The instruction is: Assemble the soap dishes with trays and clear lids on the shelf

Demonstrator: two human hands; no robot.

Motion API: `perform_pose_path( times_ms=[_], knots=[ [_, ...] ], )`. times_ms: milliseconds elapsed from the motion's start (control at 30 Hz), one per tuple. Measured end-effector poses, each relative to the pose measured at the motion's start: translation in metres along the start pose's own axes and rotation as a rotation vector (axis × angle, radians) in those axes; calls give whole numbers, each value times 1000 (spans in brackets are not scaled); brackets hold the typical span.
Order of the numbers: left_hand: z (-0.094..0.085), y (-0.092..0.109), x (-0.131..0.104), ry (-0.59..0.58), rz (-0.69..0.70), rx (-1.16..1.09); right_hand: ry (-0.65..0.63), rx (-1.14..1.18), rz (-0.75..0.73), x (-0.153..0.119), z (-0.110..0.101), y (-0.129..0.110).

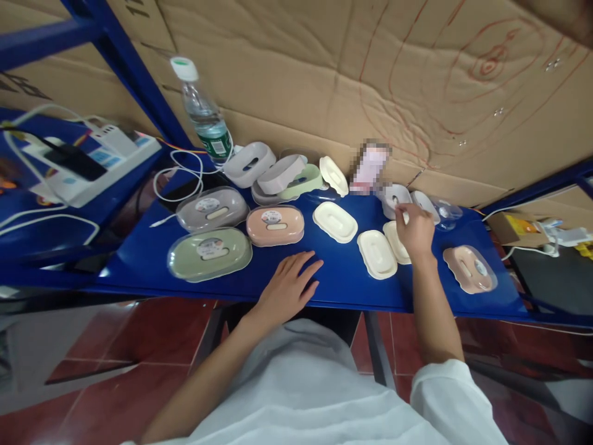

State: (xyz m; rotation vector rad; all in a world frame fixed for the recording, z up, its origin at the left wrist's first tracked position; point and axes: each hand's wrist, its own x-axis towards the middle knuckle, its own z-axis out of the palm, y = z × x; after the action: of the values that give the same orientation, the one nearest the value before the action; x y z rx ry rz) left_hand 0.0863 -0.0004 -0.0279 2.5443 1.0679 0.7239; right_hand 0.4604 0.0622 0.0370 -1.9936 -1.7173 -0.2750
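Note:
My left hand (290,287) lies flat near the front edge of the blue table, fingers spread, holding nothing. At the right, my right hand (417,232) is closed in a pinch beside a pale grey oval box (393,196). Something small and whitish shows at its fingertips, too small to name. Partly beneath this hand is a cream oval tray (395,238); another cream tray (377,254) lies just left of it, and a third, larger one (335,221) farther left. Behind the right hand stand a second pale box (426,207) and a clear plastic cover (448,213).
Lidded boxes in grey (208,210), green (208,254) and pink (275,225) sit at left; a peach one (469,268) sits far right. Behind are stacked box shells (250,164), a water bottle (208,123) and a white cable (201,179). A cardboard wall (287,80) closes the back.

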Motion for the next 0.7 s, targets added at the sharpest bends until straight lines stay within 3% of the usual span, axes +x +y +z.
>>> perform_pose_path(
  times_ms=[67,167,267,333,500,700],
  knots=[
    [-3,-1,15,-19,29,-15,91,222,-21,-29,-12,-8],
    [-3,-3,50,-21,87,28,139,537,89,-78,-26,-29],
    [3,0,78,-53,137,147,89,763,266,-116,-28,-55],
    [5,5,83,-87,174,213,29,879,377,-135,-24,-70],
    [-1,12,46,-121,232,210,11,966,547,-168,-22,-81],
    [-9,19,-13,-77,270,54,38,985,514,-171,-24,-61]
  ],
)
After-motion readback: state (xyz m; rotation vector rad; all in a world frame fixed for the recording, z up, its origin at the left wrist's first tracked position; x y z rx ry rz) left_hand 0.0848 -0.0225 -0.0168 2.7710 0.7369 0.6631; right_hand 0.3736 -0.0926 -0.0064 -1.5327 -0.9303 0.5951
